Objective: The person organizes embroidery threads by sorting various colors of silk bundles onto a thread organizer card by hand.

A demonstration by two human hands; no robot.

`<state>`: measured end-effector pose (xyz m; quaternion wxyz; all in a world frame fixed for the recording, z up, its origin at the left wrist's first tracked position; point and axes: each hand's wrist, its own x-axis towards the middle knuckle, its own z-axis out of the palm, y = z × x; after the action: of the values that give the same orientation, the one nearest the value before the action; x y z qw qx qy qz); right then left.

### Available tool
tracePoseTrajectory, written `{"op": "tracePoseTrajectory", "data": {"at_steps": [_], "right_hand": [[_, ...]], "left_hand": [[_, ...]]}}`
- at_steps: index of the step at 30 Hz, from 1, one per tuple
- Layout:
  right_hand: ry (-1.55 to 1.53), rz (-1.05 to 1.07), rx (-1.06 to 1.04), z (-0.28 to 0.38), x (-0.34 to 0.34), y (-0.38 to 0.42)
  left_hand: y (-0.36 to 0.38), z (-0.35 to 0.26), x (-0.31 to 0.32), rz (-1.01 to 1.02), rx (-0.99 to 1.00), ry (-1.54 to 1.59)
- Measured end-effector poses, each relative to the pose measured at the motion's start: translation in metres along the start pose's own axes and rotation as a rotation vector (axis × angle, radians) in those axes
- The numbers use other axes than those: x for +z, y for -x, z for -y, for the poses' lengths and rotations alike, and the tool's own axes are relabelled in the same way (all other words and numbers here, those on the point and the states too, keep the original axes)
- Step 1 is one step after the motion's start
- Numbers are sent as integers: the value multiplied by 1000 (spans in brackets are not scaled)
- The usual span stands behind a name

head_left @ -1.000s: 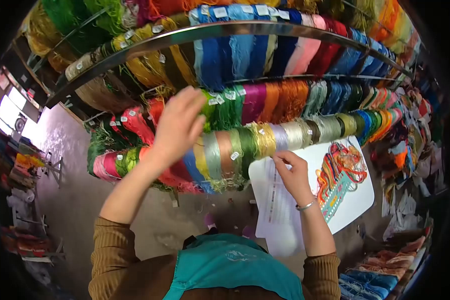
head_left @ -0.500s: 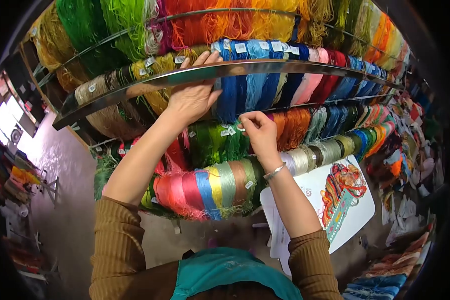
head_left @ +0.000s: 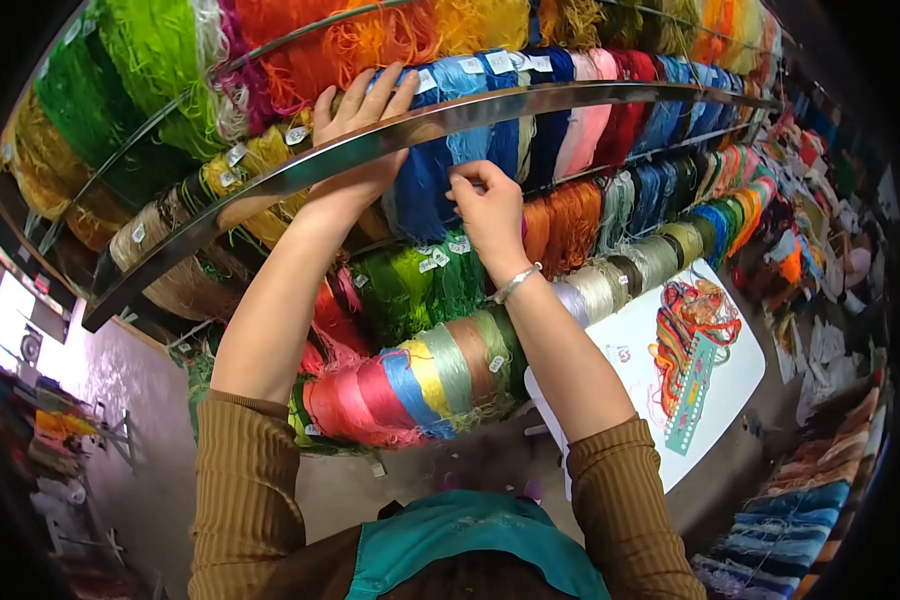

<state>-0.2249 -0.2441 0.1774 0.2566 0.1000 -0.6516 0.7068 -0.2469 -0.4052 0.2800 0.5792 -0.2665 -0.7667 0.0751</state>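
Observation:
My left hand (head_left: 358, 186) reaches up behind a curved metal bar (head_left: 530, 103), its fingers stretched out over the yellow and blue thread skeins. The bar hides the middle of this hand. Beside it hangs a dark blue skein (head_left: 425, 190), with a light blue skein (head_left: 470, 135) to its right. My right hand (head_left: 490, 215) is closed in a pinch at the lower part of these blue skeins, below the bar. Whatever lies between its fingertips is too small to make out. Small white labels (head_left: 498, 62) sit on the skeins above the bar.
Rows of coloured skeins hang on rods, with green skeins (head_left: 410, 275) below my hands and a lower multicoloured row (head_left: 370, 395). A white board (head_left: 620, 350) at the right carries a teal punched card (head_left: 692, 395) with coloured threads. More thread bundles (head_left: 785, 530) lie lower right.
My right hand has moved up and slightly left, from below the blue skeins onto them. My left hand has shifted up and left, its fingers spread wider. The view has also shifted.

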Motion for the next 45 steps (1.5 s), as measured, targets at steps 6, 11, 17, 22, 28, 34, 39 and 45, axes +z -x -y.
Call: {"op": "tracePoseTrajectory", "data": {"at_steps": [6, 11, 17, 22, 28, 34, 39, 45], "right_hand": [[170, -130, -72, -9, 13, -9], [257, -178, -84, -10, 26, -13], [42, -192, -65, -22, 23, -7], [-401, -75, 92, -5, 12, 3], [-572, 13, 202, -6, 6, 4], [-421, 100, 176, 6, -12, 19], [-64, 101, 140, 47, -95, 81], [389, -396, 552, 77, -327, 232]], "left_hand": [[-2, -1, 2, -2, 13, -28], [-2, -1, -3, 80, -1, 1], [0, 0, 0, 53, 11, 6], [1, 1, 5, 15, 9, 0], [1, 0, 2, 16, 5, 15], [4, 1, 6, 14, 1, 17], [6, 4, 7, 68, -7, -31], [7, 2, 9, 91, 12, -154]]}}
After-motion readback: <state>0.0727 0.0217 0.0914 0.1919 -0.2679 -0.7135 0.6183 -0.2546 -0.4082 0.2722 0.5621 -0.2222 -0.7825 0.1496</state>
